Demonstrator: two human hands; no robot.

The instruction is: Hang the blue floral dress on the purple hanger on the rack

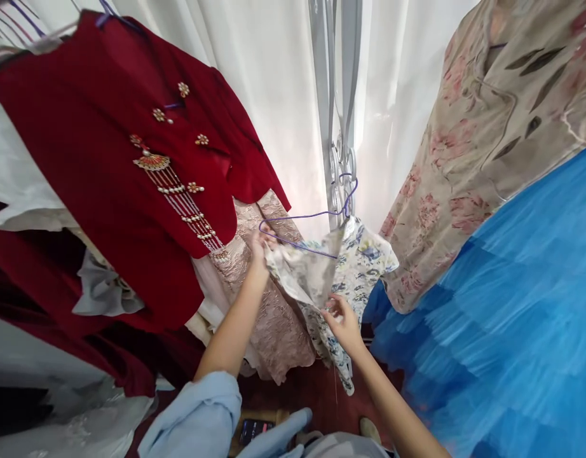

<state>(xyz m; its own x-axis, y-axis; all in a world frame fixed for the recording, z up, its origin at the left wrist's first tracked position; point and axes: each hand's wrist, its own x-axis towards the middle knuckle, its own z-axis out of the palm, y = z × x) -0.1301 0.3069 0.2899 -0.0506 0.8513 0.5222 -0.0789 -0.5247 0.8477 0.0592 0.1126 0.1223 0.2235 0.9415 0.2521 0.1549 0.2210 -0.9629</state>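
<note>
A white floral garment (362,264) with blue and yellow print hangs partly on a purple wire hanger (297,217), whose left end is bare. My left hand (263,242) is closed on the garment's left shoulder, just under that bare hanger end. Lower down, my right hand (343,321) pinches the edge of the garment's opening between thumb and fingers. The hanger's hook sits among several pale hangers at a grey metal stand (337,76). The pale inside of the garment shows between my hands.
On the left hangs a dark red velvet jacket (107,127) with beaded brooches, over a pink brocade skirt (274,312). A beige floral dress (445,172) and a blue ruffled tulle skirt (503,305) are on the right. White curtains (269,76) hang behind. A phone (255,430) lies below.
</note>
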